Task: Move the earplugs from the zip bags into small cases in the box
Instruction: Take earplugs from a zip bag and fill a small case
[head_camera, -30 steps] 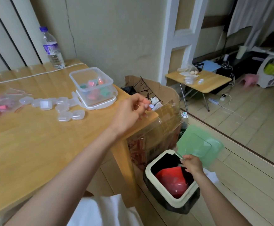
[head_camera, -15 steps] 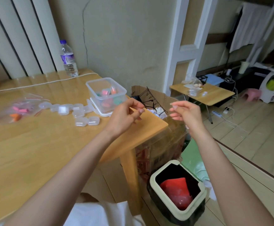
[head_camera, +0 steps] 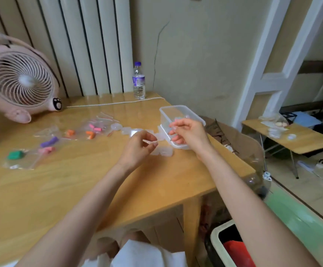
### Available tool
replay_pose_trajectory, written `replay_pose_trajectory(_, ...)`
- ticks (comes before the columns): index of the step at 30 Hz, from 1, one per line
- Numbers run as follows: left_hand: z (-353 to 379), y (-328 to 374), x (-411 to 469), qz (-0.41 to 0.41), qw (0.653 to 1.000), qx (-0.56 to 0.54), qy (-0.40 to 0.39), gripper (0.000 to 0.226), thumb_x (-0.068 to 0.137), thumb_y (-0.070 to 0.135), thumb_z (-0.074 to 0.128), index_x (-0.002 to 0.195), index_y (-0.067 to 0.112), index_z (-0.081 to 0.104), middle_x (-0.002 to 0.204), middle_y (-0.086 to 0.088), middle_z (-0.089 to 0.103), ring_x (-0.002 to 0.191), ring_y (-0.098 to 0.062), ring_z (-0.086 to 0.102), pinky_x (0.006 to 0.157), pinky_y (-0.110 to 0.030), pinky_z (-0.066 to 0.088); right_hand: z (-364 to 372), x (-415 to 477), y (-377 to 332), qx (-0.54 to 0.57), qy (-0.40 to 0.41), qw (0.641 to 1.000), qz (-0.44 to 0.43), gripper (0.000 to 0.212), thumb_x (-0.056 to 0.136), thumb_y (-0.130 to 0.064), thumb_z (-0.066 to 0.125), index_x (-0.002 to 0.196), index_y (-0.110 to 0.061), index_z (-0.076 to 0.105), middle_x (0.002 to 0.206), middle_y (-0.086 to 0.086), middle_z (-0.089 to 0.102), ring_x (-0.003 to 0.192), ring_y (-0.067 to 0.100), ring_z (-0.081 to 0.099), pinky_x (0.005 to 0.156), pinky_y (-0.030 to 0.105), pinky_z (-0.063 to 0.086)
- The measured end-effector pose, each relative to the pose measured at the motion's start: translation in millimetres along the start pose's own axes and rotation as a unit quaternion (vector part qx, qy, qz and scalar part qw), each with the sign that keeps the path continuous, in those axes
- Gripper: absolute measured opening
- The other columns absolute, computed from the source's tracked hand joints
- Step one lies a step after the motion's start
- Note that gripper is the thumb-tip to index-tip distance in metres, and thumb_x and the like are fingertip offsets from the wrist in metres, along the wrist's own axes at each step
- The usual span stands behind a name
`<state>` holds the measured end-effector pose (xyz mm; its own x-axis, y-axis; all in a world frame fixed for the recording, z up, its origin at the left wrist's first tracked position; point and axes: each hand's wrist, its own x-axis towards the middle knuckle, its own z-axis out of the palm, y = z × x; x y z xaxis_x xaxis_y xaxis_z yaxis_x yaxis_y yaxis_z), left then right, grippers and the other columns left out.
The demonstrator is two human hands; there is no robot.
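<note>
Both left hand and right hand, loosely curled, empty, hover over wooden table bearing pink fan.

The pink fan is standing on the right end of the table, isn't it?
No. The pink fan does stand on the table, but at its left end, not the right. The head view shows it.
</note>
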<state>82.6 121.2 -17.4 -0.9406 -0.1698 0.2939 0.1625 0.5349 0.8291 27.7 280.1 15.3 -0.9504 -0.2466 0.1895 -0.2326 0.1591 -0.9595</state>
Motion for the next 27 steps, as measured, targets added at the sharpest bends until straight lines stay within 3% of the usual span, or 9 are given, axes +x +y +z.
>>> replay_pose_trajectory(2, -22, -21, 2, -0.022, 0.999, 0.028, 0.025, 0.011, 0.087, 0.011, 0.062, 0.097, 0.006, 0.06, 0.098, -0.003, 0.062, 0.08, -0.015, 0.057, 0.073, -0.025, 0.045, 28, 7, 2, -0.008, -0.028, 1.0, 0.0, 0.013, 0.091, -0.003, 0.053, 0.092, -0.007, 0.066, 0.073, 0.005, 0.064, 0.053, 0.012, 0.056, 0.05, 0.016, 0.048)
replay_pose_trajectory(4, -43, -42, 4, -0.044, 0.994, 0.083, 0.058, 0.006, 0.086, 0.012, 0.064, 0.091, 0.012, 0.062, 0.102, -0.008, 0.064, 0.093, -0.022, 0.059, 0.083, -0.032, 0.047, 54, 13, 1, -0.009, -0.056, 0.998, -0.005, 0.018, 0.09, -0.002, 0.054, 0.081, -0.015, 0.064, 0.072, 0.005, 0.063, 0.052, 0.011, 0.055, 0.05, 0.017, 0.049)
replay_pose_trajectory(8, -81, -74, 8, -0.082, 0.966, 0.223, 0.097, 0.018, 0.087, 0.017, 0.062, 0.103, 0.012, 0.068, 0.128, -0.009, 0.054, 0.12, -0.028, 0.047, 0.097, -0.032, 0.036, 98, 22, 0, -0.016, -0.096, 0.995, -0.006, 0.02, 0.088, 0.0, 0.055, 0.078, -0.015, 0.063, 0.077, 0.009, 0.064, 0.054, 0.015, 0.055, 0.054, 0.024, 0.048)
replay_pose_trajectory(12, -99, -91, 18, -0.085, 0.928, 0.358, 0.061, 0.029, 0.092, 0.027, 0.053, 0.119, 0.025, 0.062, 0.151, 0.002, 0.031, 0.135, -0.025, 0.027, 0.109, -0.033, 0.024, 129, 35, 3, -0.042, -0.115, 0.992, -0.008, 0.02, 0.089, -0.001, 0.053, 0.08, -0.015, 0.063, 0.072, 0.003, 0.064, 0.051, 0.013, 0.054, 0.046, 0.018, 0.046)
replay_pose_trajectory(15, -100, -100, 27, -0.082, 0.906, 0.414, 0.025, 0.04, 0.095, 0.031, 0.044, 0.135, 0.03, 0.046, 0.156, 0.008, 0.019, 0.141, -0.019, 0.016, 0.112, -0.034, 0.015, 142, 42, 4, -0.054, -0.12, 0.991, -0.011, 0.024, 0.089, -0.001, 0.053, 0.077, -0.018, 0.062, 0.07, 0.0, 0.063, 0.047, 0.008, 0.054, 0.046, 0.018, 0.046)
replay_pose_trajectory(18, -100, -109, 36, -0.057, 0.889, 0.455, 0.002, 0.044, 0.098, 0.035, 0.036, 0.142, 0.028, 0.036, 0.155, 0.01, 0.021, 0.142, -0.016, 0.014, 0.112, -0.031, 0.012, 149, 48, 7, -0.057, -0.118, 0.991, -0.013, 0.031, 0.089, 0.0, 0.052, 0.071, -0.024, 0.06, 0.072, 0.002, 0.064, 0.046, 0.007, 0.054, 0.046, 0.019, 0.046)
replay_pose_trajectory(23, -101, -116, 42, 0.012, 0.883, 0.468, 0.027, 0.039, 0.097, 0.033, 0.041, 0.134, 0.026, 0.049, 0.146, 0.009, 0.038, 0.138, -0.016, 0.025, 0.109, -0.03, 0.012, 149, 56, 14, -0.032, -0.104, 0.994, -0.011, 0.024, 0.089, 0.0, 0.052, 0.079, -0.018, 0.064, 0.076, 0.006, 0.064, 0.052, 0.014, 0.054, 0.048, 0.02, 0.045)
replay_pose_trajectory(25, -103, -113, 39, 0.071, 0.905, 0.411, 0.084, 0.031, 0.089, 0.024, 0.051, 0.117, 0.019, 0.063, 0.129, 0.001, 0.054, 0.125, -0.023, 0.043, 0.102, -0.033, 0.024, 149, 58, 20, -0.019, -0.089, 0.996, -0.012, 0.021, 0.089, 0.0, 0.052, 0.081, -0.016, 0.065, 0.073, 0.002, 0.062, 0.055, 0.015, 0.054, 0.05, 0.021, 0.045)
replay_pose_trajectory(27, -108, -104, 35, 0.091, 0.939, 0.287, 0.164, 0.015, 0.082, 0.012, 0.061, 0.094, 0.009, 0.069, 0.102, -0.006, 0.064, 0.096, -0.025, 0.059, 0.084, -0.029, 0.038, 149, 60, 27, -0.026, -0.058, 0.997, -0.031, 0.022, 0.085, -0.004, 0.059, 0.078, -0.024, 0.065, 0.073, -0.004, 0.063, 0.066, 0.015, 0.057, 0.061, 0.026, 0.047)
